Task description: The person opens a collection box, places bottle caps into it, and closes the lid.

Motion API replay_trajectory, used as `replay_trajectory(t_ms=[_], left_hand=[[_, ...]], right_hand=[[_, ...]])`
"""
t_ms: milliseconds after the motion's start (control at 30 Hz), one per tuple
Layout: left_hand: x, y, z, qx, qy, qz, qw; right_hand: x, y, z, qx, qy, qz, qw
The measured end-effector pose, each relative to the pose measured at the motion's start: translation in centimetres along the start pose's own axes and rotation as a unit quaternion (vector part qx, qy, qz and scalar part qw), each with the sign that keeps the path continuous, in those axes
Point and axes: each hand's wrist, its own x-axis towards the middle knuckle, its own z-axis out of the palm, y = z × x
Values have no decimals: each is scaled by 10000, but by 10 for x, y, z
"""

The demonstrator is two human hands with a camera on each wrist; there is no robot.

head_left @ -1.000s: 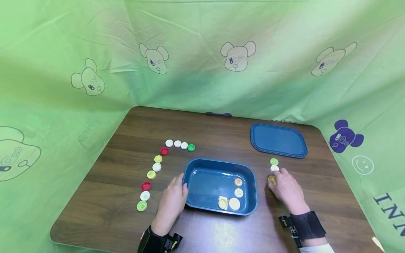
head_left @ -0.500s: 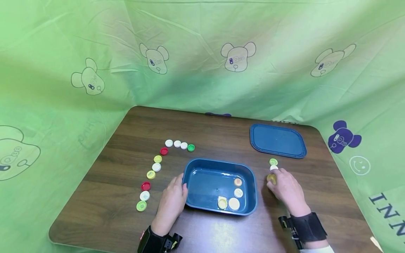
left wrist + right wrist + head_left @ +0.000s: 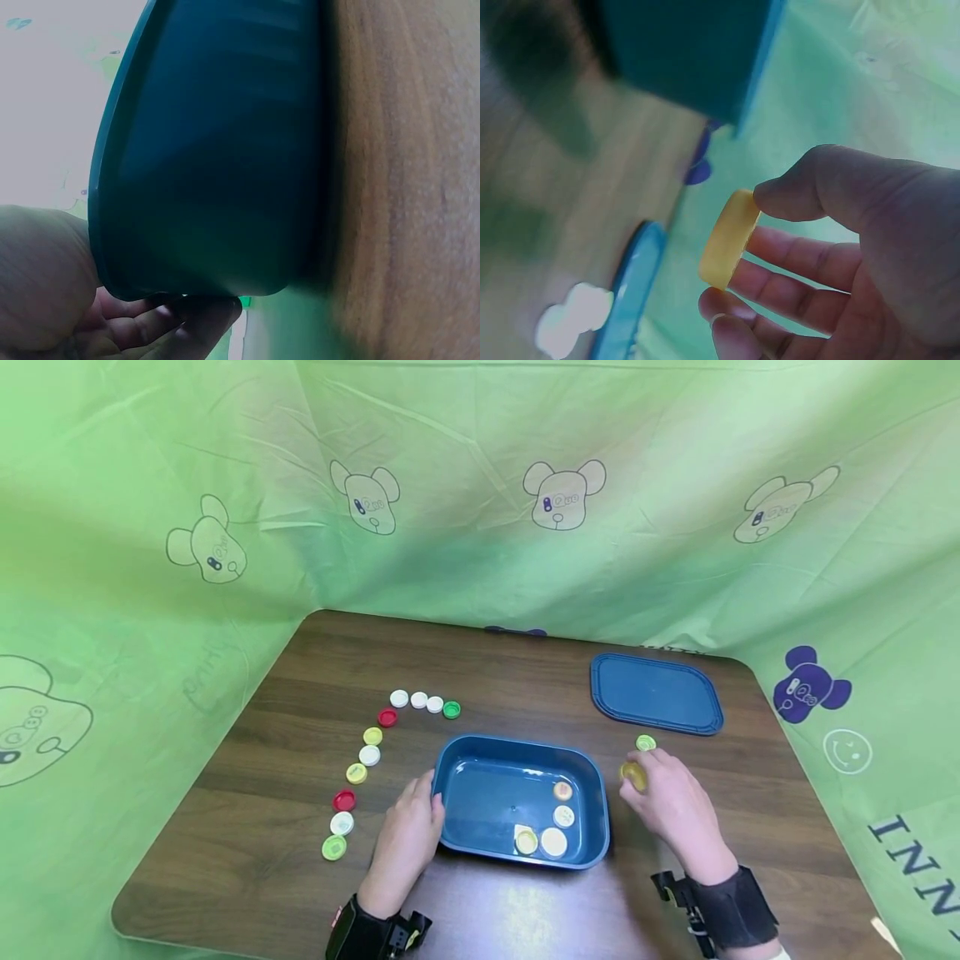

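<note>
Right of the tub [image 3: 592, 852], right hand [image 3: 671, 806] has lifted a pinched yellow cap [image 3: 633, 774] off the bench [image 3: 525, 668] (left hand [image 3: 408, 835] grips the rim).

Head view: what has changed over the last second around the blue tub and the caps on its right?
The right hand has lifted the yellow cap off the table, pinched between thumb and fingers, and carried it a little toward the blue tub. The white cap that lay by it is now hidden behind the hand. The left hand still grips the tub's left edge; the green cap, the lid and the four caps in the tub stayed put.
</note>
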Motion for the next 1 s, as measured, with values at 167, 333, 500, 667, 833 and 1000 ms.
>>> replay_trajectory(t_ms=[167,333,500,667,833,1000], left_hand=[[0,-1,1,8,9,-3,10000],[0,-2,1,8,0,8,10000],[-1,-3,1,13,50,57,10000],[-1,-2,1,18,64,47,10000],[0,-2,0,9,43,75,10000],[-1,-2,0,10,-31,-8,10000]], right_hand=[[-1,-19,-7,69,90,-127,9999],[-5,-34,-6,108,46,-280,9995],[-7,-49,-3,78,-25,-452,9989],[-9,-61,1,25,-101,-574,9983],[-11,-69,7,-21,-147,-706,9974],[-13,-78,13,-16,-243,-804,9965]])
